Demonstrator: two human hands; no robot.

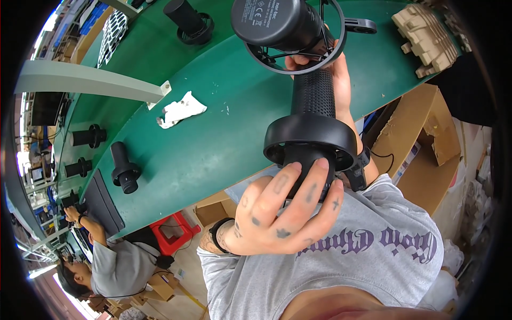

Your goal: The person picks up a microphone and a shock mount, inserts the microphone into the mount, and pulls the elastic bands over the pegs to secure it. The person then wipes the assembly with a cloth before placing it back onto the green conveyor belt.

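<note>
My left hand (288, 213) wraps its fingers round the lower end of a black microphone (313, 96), which has a mesh barrel and a wide ring mount. Farther off, my right hand (341, 80) is closed around a second black microphone (266, 21), held inside a thin ring shock mount with a side bracket. The far microphone's flat round base faces me. Its ring appears to overlap the tip of the near mesh barrel; I cannot tell whether they touch. Part of my right hand is hidden behind both.
A crumpled white cloth (184, 110) lies on the green table (229, 133). Several other black microphones stand or lie there, one (125, 168) at left. A grey metal post (90, 80) crosses the left side. Moulded pulp trays (424, 37) and a cardboard box (410, 144) are at right. A co-worker (122, 261) sits at left.
</note>
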